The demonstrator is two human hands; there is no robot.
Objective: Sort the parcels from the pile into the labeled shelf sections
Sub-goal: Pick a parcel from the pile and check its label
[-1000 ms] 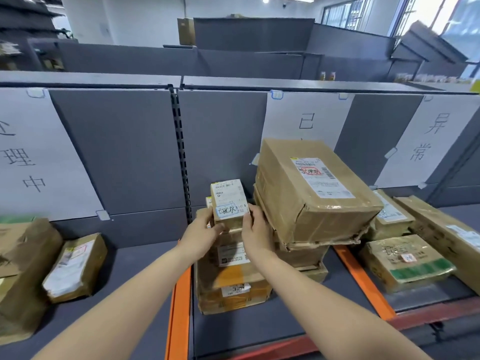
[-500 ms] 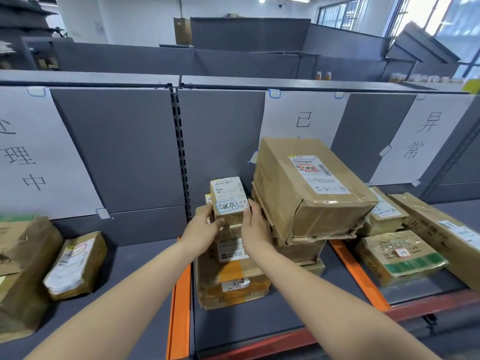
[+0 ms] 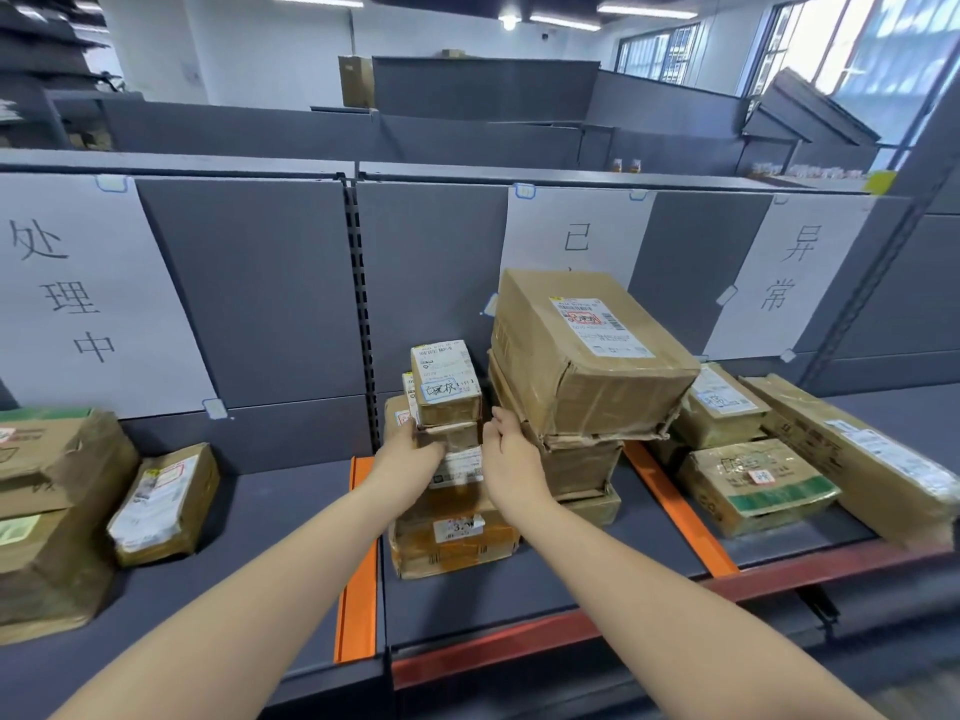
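Brown cardboard makes up the small parcel [image 3: 445, 383], which is seated on top of the narrow stack [image 3: 452, 501] in the middle shelf section, just left of the large box [image 3: 582, 350]. The left hand [image 3: 410, 452] is placed at the stack just below the small parcel's lower left corner, its fingertips hidden against the cardboard, so whether anything is gripped cannot be told. The right hand [image 3: 511, 452] is held just right of the stack, below the small parcel's lower right corner, with fingers loosely spread and relaxed and nothing held; contact with the parcel cannot be told.

The middle section, marked by the sign [image 3: 576, 241] behind the large box, is filled by 2 stacks: the narrow one under the small parcel and, touching it on the right, the large box on flatter cartons. Right of the large box, past the orange divider [image 3: 675, 506], 3 parcels are seen, among them a green-taped parcel [image 3: 753, 485] and a long carton [image 3: 852, 454]. Well left of the large box, under the 处理中 sign [image 3: 67, 298], a taped packet [image 3: 161, 504] leans beside a big crumpled box [image 3: 47, 511].
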